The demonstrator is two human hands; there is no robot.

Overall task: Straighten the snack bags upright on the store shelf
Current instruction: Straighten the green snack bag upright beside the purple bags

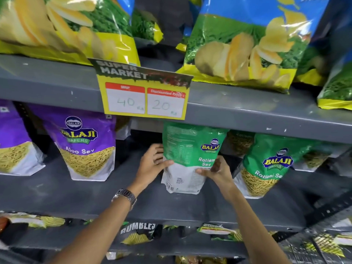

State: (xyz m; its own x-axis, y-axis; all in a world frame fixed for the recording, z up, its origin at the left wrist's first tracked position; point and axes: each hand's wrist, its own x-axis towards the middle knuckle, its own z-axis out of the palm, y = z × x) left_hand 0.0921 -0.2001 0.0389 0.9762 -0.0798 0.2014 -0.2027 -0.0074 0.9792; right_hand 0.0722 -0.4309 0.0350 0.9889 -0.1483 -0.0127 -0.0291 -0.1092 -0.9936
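A green and white Ratlami Sev bag (187,159) stands on the grey middle shelf (76,195), turned so its printed back and part of its front show. My left hand (152,162) presses its left edge, thumb across the white lower panel. My right hand (217,171) grips its right side, fingers on the front. A second green Ratlami Sev bag (266,166) stands upright just to the right. A purple Aloo Sev bag (87,147) stands upright to the left, with another purple bag (13,145) at the far left.
Large potato chip bags (243,44) lean on the upper shelf, above a yellow price card (144,94) reading 40 and 20. More green bags sit behind at the right. The lower shelf holds dark Rumbles packets (137,233) lying flat. A watch is on my left wrist.
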